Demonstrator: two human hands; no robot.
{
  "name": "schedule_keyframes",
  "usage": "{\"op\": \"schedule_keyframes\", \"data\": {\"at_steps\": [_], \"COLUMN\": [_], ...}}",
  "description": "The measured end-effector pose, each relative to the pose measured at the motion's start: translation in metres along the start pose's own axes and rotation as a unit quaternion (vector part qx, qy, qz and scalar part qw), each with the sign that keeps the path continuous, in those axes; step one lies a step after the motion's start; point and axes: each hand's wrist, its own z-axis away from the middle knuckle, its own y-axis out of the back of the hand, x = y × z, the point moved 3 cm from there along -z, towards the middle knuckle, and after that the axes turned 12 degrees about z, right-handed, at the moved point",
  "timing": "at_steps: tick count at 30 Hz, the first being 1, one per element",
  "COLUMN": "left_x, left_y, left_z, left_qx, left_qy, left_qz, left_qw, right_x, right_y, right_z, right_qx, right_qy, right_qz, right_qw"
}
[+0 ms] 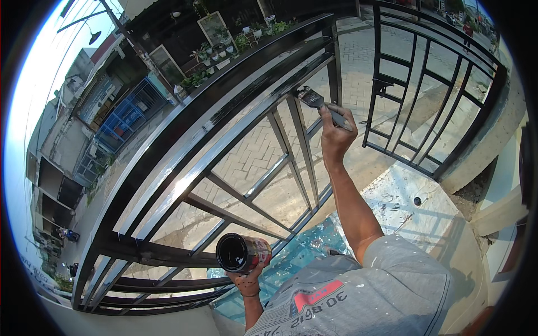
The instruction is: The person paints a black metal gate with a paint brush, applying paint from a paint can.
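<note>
My right hand [338, 128] grips the handle of a paintbrush [311, 97]. The brush's dark, paint-loaded bristles lie at a rail of a metal gate [235, 147], near its upper right end. Glossy black paint coats much of the gate; some of its slanting bars look greyer. Low in the middle, my left hand [248, 279] holds an open paint can [243, 253], its mouth turned towards the camera and dark paint inside. Paint spots mark the left fingers. The can is close to the lower bars of the gate.
Another black metal gate panel [424, 88] stands at the right. A paint-spattered blue sheet [302, 248] and a pale sheet [403, 201] with a small round black object [417, 201] cover ground beside me. Potted plants [218, 52] stand across the paved street. A distant person [468, 34] is at the upper right.
</note>
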Motion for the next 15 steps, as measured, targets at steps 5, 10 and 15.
{"op": "schedule_keyframes", "data": {"at_steps": [5, 10, 15], "left_x": [0.018, 0.024, 0.02], "left_y": [-0.019, -0.034, -0.042], "left_z": [-0.009, -0.012, -0.009], "left_qx": [-0.022, -0.015, 0.013], "left_qy": [0.028, 0.018, -0.015], "left_qz": [0.009, 0.047, 0.068], "left_qw": [0.999, 0.999, 0.997], "right_x": [-0.032, -0.033, 0.013], "right_y": [-0.02, -0.017, -0.013], "right_z": [0.076, 0.05, -0.027], "right_qx": [-0.179, -0.221, -0.143], "right_qy": [0.082, -0.005, 0.019], "right_qz": [-0.077, -0.135, -0.075], "right_qw": [0.977, 0.966, 0.987]}}
